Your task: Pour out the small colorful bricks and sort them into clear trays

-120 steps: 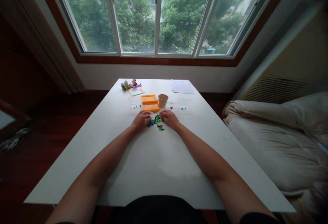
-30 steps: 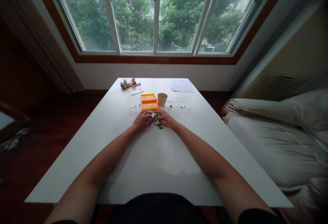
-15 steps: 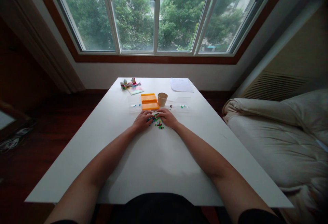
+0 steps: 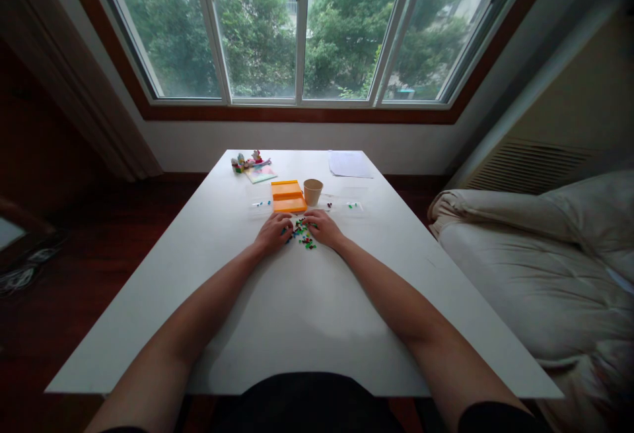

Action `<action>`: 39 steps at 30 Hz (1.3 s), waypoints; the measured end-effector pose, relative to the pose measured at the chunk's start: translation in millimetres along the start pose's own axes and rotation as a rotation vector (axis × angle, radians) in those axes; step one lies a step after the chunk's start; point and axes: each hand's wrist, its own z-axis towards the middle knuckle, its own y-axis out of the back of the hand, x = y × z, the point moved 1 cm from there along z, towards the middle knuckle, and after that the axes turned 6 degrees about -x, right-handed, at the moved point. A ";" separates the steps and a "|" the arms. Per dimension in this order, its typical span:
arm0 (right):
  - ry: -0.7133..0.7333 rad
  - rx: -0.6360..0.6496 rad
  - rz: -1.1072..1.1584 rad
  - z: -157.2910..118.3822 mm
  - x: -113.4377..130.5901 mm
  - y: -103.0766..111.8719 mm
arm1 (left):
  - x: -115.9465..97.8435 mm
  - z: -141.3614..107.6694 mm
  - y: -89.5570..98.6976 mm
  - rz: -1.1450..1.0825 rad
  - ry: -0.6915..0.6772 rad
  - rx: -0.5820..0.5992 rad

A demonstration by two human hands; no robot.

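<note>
A loose pile of small beads or pieces (image 4: 307, 243), green, dark red, blue and white, lies on the white table between my two hands. My left hand (image 4: 273, 232) rests at the pile's left side, fingers curled down, with a bit of blue showing by the fingertips. On the other side, my right hand (image 4: 323, 227) has its fingers bent together over the pile's upper right part, where green pieces peek out. The pieces are too small to make out what either hand pinches. Just beyond stand an open orange case (image 4: 288, 203) and a tan paper cup (image 4: 313, 192).
Clear trays flank the case and cup; blue pieces (image 4: 262, 204) lie in the left one, green pieces (image 4: 352, 206) in the right. Dark red pieces (image 4: 329, 205) lie beside the cup. Small figurines (image 4: 242, 163) and paper sheets (image 4: 351, 164) occupy the far edge.
My left hand has drawn slightly left, uncovering more pieces at the pile's left side. My right hand stays nearly in place over the pile.
</note>
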 end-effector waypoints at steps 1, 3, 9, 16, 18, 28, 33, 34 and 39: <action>0.006 0.005 -0.001 0.0 0.6 0.0 | -0.1 -0.1 -0.1 -0.002 0.001 -0.003; 0.010 0.010 -0.005 -0.2 1.1 -0.2 | 0.0 -0.3 -0.4 -0.005 -0.002 -0.004; 0.006 -0.003 -0.009 -1.1 -1.3 -2.5 | 0.0 -1.2 -1.1 0.001 -0.027 0.017; 0.006 0.013 0.002 -0.8 -1.2 -1.7 | 0.4 -0.7 -0.9 0.009 -0.025 0.032; 0.010 0.013 0.001 -0.9 -0.6 -1.1 | 1.0 -0.5 -1.5 0.016 -0.025 0.031; 0.052 0.008 0.019 -1.2 -3.3 -3.4 | 1.9 -0.2 -3.2 0.042 -0.030 0.053; 0.057 0.022 0.008 -1.1 -4.1 -4.3 | 3.4 0.1 -4.7 0.053 -0.035 0.057; 0.053 0.020 0.008 -1.1 -3.9 -4.1 | 3.5 0.1 -4.8 0.051 -0.038 0.055; 0.058 0.033 -0.001 -1.1 -3.1 -3.5 | 2.0 0.4 -4.4 0.050 -0.048 0.063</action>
